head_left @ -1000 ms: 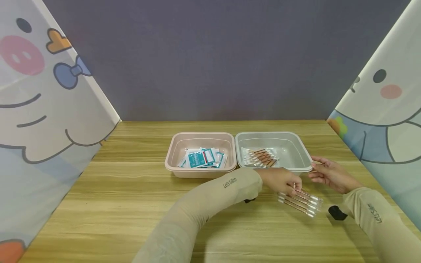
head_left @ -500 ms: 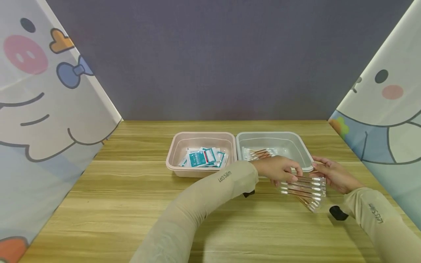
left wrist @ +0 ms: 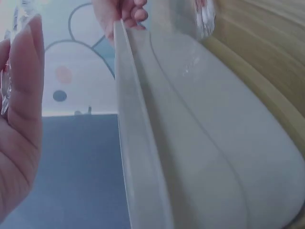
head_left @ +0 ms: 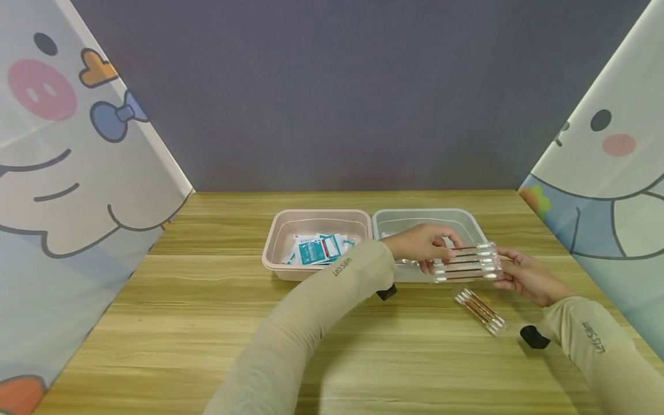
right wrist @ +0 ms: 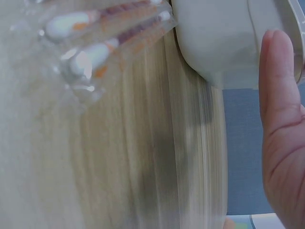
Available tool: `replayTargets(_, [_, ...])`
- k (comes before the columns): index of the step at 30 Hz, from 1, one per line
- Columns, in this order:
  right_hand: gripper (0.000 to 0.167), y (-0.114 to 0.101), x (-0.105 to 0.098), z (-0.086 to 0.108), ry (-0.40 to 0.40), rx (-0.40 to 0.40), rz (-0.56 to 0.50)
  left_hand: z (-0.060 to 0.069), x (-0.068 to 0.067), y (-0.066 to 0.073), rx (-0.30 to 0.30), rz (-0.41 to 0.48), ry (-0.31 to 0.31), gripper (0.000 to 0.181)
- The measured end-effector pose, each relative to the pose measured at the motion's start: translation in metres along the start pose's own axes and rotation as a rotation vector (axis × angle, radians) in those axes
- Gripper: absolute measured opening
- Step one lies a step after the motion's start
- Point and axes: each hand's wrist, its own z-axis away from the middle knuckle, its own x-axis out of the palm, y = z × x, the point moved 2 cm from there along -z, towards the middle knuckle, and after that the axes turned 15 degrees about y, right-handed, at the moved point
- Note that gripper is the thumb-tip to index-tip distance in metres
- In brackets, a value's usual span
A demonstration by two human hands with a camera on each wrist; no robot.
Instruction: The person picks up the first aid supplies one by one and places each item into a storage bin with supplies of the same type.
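Observation:
In the head view my left hand (head_left: 422,245) pinches the left end of a clear pack of cotton swabs (head_left: 469,264), brown-sticked with white tips. The pack is raised over the front right of the pale grey plastic bin (head_left: 425,212). My right hand (head_left: 531,279) grips that bin's right front corner, partly hidden behind the pack; the left wrist view shows its fingers at the bin's rim (left wrist: 143,119). A second swab pack (head_left: 479,311) lies slanted on the table in front of the bin. My left arm and hand hide most of the bin's inside.
A pinkish bin (head_left: 270,256) stands close against the grey one on its left, holding several blue-and-white sachets (head_left: 316,251). The wooden table (head_left: 181,311) ends at a dark back panel (head_left: 353,98). Cartoon-printed panels (head_left: 630,173) slope along both sides.
My left hand has lifted the upper swab pack off the table and moved it up and back toward the grey bin, uncovering the second pack. My right hand has stayed at the bin's corner.

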Motion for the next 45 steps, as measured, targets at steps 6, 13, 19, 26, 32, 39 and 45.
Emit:
replayTargets(6, [0.037,-0.002,0.001,0.002,0.004,0.022,-0.007,-0.002,-0.013,-0.006,-0.026,0.088,0.054,0.023])
replayTargets(13, [0.038,-0.003,0.001,0.002,0.033,0.03,0.005,-0.004,-0.025,-0.011,-0.06,0.131,0.109,0.025])
replayTargets(19, [0.037,-0.003,0.0,0.003,0.036,0.028,0.004,-0.005,-0.03,-0.009,-0.059,0.136,0.134,0.028])
replayTargets(26, [0.038,-0.001,0.0,0.003,0.046,0.026,0.023,-0.005,-0.036,-0.012,-0.073,0.144,0.133,0.026])
replayTargets(32, [0.038,0.001,0.001,0.002,0.043,0.015,0.004,-0.006,-0.041,-0.014,-0.085,0.141,0.153,0.027])
replayTargets(39, [0.039,0.004,0.001,0.004,0.039,-0.001,-0.023,-0.014,-0.046,-0.014,-0.122,0.12,0.177,0.024])
replayTargets(45, [0.04,0.005,0.001,0.001,0.016,-0.016,-0.021,-0.02,-0.053,-0.014,-0.132,0.144,0.219,0.024])
